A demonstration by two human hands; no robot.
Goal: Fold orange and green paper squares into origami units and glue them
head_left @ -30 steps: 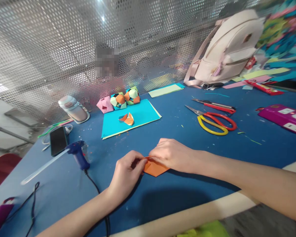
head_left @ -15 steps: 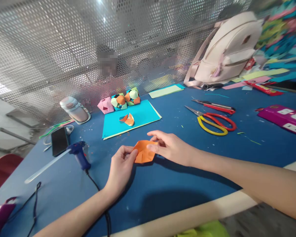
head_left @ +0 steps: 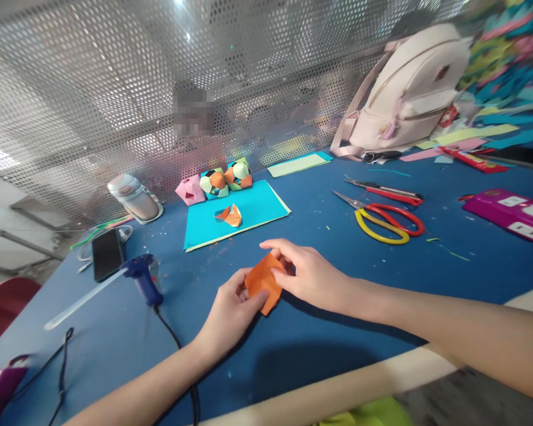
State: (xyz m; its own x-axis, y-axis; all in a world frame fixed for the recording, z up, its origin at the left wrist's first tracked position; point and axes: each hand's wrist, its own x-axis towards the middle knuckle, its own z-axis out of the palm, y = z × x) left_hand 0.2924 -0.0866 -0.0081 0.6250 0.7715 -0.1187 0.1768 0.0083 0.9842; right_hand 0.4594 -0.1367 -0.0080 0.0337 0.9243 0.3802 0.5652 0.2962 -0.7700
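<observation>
A creased piece of orange paper (head_left: 263, 277) is held tilted above the blue table between my two hands. My left hand (head_left: 236, 302) pinches its lower left side, thumb across the front. On the upper right side, my right hand (head_left: 299, 269) grips it with the thumb in front and fingers behind, partly hidden. Beyond the hands, a small folded orange paper piece (head_left: 231, 215) rests on a stack of blue sheets (head_left: 262, 204). Behind that stack sit a pink folded paper ball (head_left: 190, 190) and two multicoloured ones (head_left: 214, 182).
Left of my hands lies a blue glue gun (head_left: 143, 278) with its cord running to the front edge. Scissors (head_left: 382, 222) and a utility knife (head_left: 391, 192) lie to the right. A phone (head_left: 108, 254), a bottle (head_left: 133, 198), a backpack (head_left: 413, 89) and a purple power strip (head_left: 510, 213) surround them.
The orange paper has been turned and tilted, so one corner points down toward me. My left hand has shifted slightly right, its thumb moving further across the paper.
</observation>
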